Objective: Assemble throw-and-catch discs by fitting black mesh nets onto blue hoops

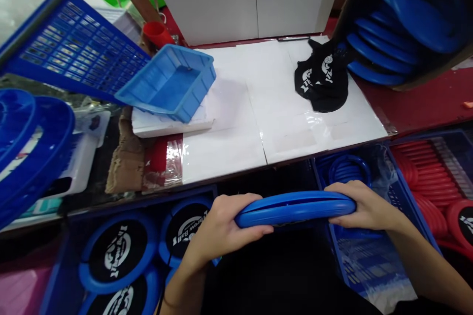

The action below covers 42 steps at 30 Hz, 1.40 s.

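A blue plastic ring [295, 206], seen edge-on, is held flat between both hands just below the table's front edge. My left hand [221, 229] is closed round its left end, thumb on top. My right hand [364, 206] is closed over its right end. Under the hands is dark space. Finished blue rings with black printed fabric centres [118, 253] lie in a bin at the lower left. A pile of black printed fabric pieces [323, 81] rests on the white table top [258, 108].
A blue tray [170, 83] tilts on a white block at the table's left. A blue basket [66, 47] leans behind it. A cardboard box of blue rings [391, 34] stands at the back right. Bins of blue rings [347, 170] and red rings [424, 177] sit at the right. A white carton [236, 0] stands at the back.
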{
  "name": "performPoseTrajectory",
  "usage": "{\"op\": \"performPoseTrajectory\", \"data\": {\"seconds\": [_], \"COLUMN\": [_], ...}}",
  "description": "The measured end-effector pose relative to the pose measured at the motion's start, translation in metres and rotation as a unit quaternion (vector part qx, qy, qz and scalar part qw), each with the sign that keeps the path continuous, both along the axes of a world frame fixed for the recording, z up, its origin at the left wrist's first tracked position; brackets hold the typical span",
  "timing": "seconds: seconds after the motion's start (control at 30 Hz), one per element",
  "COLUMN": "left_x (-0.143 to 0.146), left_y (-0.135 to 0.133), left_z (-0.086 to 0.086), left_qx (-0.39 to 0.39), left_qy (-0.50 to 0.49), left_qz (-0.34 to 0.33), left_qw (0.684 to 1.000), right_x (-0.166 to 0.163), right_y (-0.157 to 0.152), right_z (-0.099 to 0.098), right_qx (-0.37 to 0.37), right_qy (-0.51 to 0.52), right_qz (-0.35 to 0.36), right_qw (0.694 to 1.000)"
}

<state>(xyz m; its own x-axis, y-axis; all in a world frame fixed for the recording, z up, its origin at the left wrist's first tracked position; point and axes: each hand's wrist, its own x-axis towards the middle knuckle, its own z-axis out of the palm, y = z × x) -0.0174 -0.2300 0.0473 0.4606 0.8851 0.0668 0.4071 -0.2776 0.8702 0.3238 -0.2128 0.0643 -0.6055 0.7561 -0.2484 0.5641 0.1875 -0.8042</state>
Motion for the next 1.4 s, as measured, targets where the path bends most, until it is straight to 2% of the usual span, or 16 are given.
{"op": "performPoseTrajectory", "data": {"seconds": [0.23, 0.33, 0.53, 0.77, 0.87, 1.07, 1.23, 1.4], "left_x": [0.000, 0.001, 0.009, 0.015, 0.016, 0.018, 0.019, 0.018], "left_y": [-0.003, -0.001, 0.005, -0.014, -0.022, -0.023, -0.016, -0.009], "left_z": [-0.002, 0.002, 0.019, 0.036, 0.037, 0.034, 0.038, 0.038], "left_qx": [-0.003, -0.015, -0.072, -0.005, 0.034, 0.064, 0.148, 0.169], "left_qy": [0.026, 0.018, 0.021, 0.040, 0.041, 0.072, 0.098, 0.075], "left_qz": [0.003, -0.017, -0.117, -0.080, -0.086, -0.114, -0.138, -0.162], "left_qw": [1.000, 1.000, 0.990, 0.996, 0.995, 0.989, 0.974, 0.969], "right_x": [0.004, 0.004, -0.018, -0.027, -0.030, -0.039, -0.043, -0.045], "right_y": [0.001, 0.003, 0.003, -0.009, -0.014, -0.013, -0.011, -0.009], "right_z": [-0.001, 0.010, 0.041, 0.059, 0.062, 0.059, 0.058, 0.055], "right_qx": [0.000, 0.011, 0.057, 0.125, 0.146, 0.162, 0.141, 0.116], "right_qy": [-0.037, -0.073, -0.079, -0.098, -0.102, -0.106, -0.096, -0.092], "right_qz": [0.006, 0.028, 0.106, 0.157, 0.179, 0.197, 0.209, 0.217], "right_qw": [0.999, 0.997, 0.990, 0.975, 0.968, 0.961, 0.963, 0.965]}}
